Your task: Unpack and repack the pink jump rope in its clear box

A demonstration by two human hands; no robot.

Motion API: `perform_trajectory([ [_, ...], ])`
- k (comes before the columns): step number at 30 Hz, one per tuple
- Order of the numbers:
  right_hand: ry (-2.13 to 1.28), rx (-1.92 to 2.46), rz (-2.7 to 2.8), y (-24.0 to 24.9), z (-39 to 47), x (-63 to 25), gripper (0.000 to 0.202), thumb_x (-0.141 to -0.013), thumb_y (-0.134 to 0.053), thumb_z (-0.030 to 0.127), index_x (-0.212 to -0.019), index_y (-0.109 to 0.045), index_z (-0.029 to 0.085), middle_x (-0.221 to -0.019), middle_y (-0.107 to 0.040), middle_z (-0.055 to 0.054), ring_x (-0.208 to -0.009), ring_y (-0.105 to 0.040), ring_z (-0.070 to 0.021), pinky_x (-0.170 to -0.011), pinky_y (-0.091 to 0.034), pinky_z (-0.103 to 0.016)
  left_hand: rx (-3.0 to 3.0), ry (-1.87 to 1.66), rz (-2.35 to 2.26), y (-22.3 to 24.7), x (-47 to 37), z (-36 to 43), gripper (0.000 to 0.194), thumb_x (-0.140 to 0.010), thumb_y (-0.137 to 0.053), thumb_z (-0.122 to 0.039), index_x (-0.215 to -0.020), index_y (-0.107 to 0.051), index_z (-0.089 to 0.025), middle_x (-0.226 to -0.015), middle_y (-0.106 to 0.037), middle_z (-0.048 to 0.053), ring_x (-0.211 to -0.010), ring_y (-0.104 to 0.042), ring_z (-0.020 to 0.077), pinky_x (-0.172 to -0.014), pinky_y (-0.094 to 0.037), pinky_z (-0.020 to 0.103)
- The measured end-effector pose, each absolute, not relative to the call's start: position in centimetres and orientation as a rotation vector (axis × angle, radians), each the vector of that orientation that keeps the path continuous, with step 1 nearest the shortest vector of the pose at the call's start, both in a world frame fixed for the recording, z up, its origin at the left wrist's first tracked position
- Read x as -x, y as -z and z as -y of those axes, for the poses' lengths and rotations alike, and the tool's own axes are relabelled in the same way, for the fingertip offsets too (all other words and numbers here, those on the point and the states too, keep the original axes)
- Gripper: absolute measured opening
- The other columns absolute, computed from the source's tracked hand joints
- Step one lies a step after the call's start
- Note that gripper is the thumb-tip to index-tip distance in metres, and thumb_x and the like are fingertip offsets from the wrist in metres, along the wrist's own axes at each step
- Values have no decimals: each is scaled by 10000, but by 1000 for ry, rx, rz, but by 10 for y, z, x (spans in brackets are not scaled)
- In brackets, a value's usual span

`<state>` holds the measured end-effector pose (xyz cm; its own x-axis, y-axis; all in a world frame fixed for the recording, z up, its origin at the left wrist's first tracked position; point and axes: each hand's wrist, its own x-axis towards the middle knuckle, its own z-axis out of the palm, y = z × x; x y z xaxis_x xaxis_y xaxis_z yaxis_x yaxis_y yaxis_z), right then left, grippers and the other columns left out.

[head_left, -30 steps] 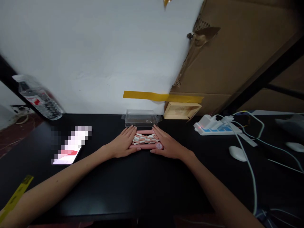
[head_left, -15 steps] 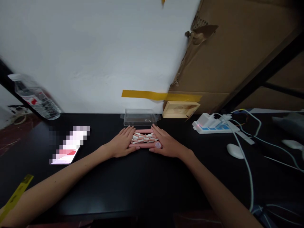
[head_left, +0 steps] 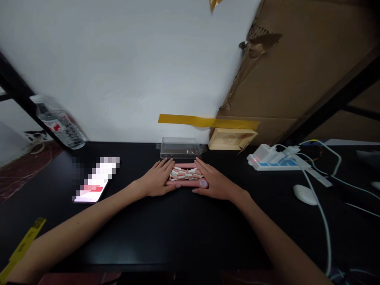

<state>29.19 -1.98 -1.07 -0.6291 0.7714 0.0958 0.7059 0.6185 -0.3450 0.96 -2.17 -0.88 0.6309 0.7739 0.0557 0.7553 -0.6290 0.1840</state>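
Observation:
On the black desk in front of me lies a bundled beaded jump rope (head_left: 186, 173). Two pink handles run along its far and near sides, with white and pink bead segments folded between them. A round pale label shows at the right end of the near handle. My left hand (head_left: 158, 178) covers the bundle's left end, its fingers at the far handle and thumb along the near one. My right hand (head_left: 216, 180) clasps the right end the same way. The ends of the bundle are hidden under both hands.
Behind the rope stand a clear plastic case (head_left: 180, 148) and a shallow tan box (head_left: 233, 139). To the left are a lit phone (head_left: 99, 178) and a water bottle (head_left: 61, 126). A power strip (head_left: 274, 161) with cables and a white mouse (head_left: 304, 194) lie on the right.
The whole view has shifted slightly, so everything sits a little further right in the picture. Both hands keep the same hold on the jump rope.

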Motion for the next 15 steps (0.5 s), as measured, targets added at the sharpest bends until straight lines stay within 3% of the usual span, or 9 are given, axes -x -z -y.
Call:
perform_trajectory([
  [5,-418,1227,2569,12,20,-290,997,-822,-675,545,-1580,-190,115,-1621,-225,-218,-1472,-299,-347,-1176,-319,-516,-2731,-341,-1210,-2,-21,25,710,-916,-497,-573,-1434,-427,-93,-1454,-490,193,-1406,-365,373,-1138,-290,501],
  [15,-413,1126,2508,20,18,-292,831,-859,-648,402,-1554,-278,138,-1594,-306,-214,-1449,-352,-347,-1156,-349,-541,-2764,-412,-1287,9,-55,21,800,-869,-530,-604,-1406,-430,-19,-1407,-509,239,-1307,-470,385,-1109,-325,496],
])
